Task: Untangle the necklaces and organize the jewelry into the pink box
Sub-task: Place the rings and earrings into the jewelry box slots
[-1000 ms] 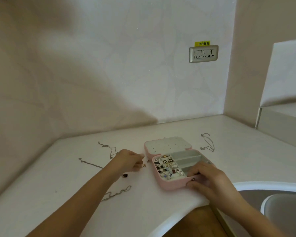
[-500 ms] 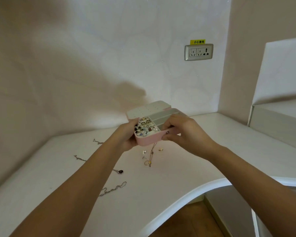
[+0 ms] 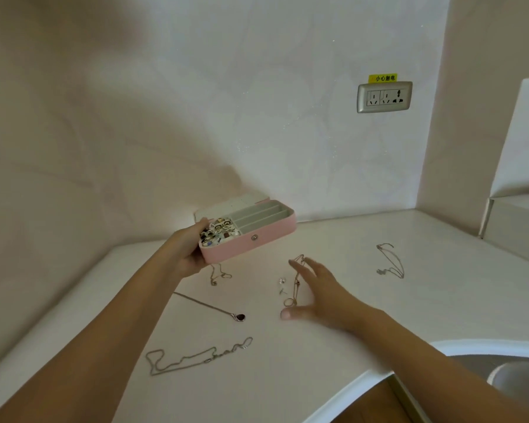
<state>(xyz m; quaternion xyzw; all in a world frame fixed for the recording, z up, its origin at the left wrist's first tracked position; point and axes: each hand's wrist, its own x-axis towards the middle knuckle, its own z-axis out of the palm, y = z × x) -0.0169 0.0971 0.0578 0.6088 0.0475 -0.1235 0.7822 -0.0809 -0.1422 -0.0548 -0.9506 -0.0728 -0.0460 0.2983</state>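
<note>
**Box (image 3: 251,236) held up, gold necklace next**

The box sits mid-frame, open and clear of the table (image 3: 440,300). The left hand (image 3: 190,248) grips its left end, thumb over the rim beside the section full of small pieces; the long slots (image 3: 257,216) look bare. The right hand (image 3: 318,291) is spread flat and holds nothing, poised over the gold necklace (image 3: 297,282) at frame centre. Whether it touches the chain I cannot tell.

The step in hand looks like a pickup. Best to pinch the chain near one end and raise it slowly, so that loops fall free rather than knot. Two studs (image 3: 282,285) lie just beside it and could catch on it. Keep the box level, or its contents may spill. A pendant chain (image 3: 209,306), a silver chain (image 3: 196,360) at lower left and another chain (image 3: 391,264) at right wait on the table.
</note>
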